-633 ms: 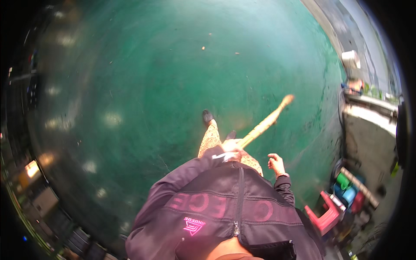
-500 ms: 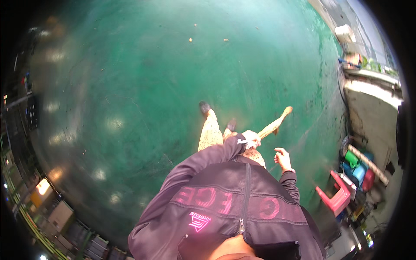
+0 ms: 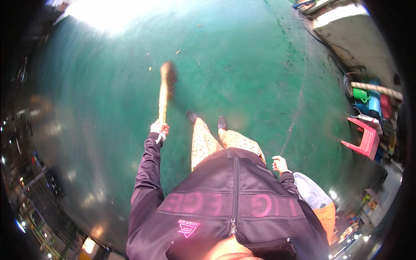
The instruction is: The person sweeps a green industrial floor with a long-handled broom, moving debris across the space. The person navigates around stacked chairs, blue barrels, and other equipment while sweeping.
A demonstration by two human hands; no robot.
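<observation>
Out to the left, my left hand (image 3: 160, 127) is wrapped round the handle of a short, straw-coloured broom (image 3: 163, 97). A white cord loop hangs beneath that hand. The broom points away from me over the green floor (image 3: 242, 73), its brown far end smeared by motion; whether it touches the floor I cannot tell. Small pale bits (image 3: 178, 52) lie beyond it. By my right hip, my right hand (image 3: 280, 164) has loosely curled fingers, with nothing visible in them.
A pink plastic stool (image 3: 366, 138) stands at the right, near a green container (image 3: 360, 94), a blue container (image 3: 374, 104) and a pale pole (image 3: 376, 89). A whitish and orange bag-like thing (image 3: 311, 190) is beside my right arm. Dark clutter lines the left rim.
My left hand has swung the broom from in front of my right leg out to the left. My view has turned, and the whitish and orange thing now shows beside my right arm.
</observation>
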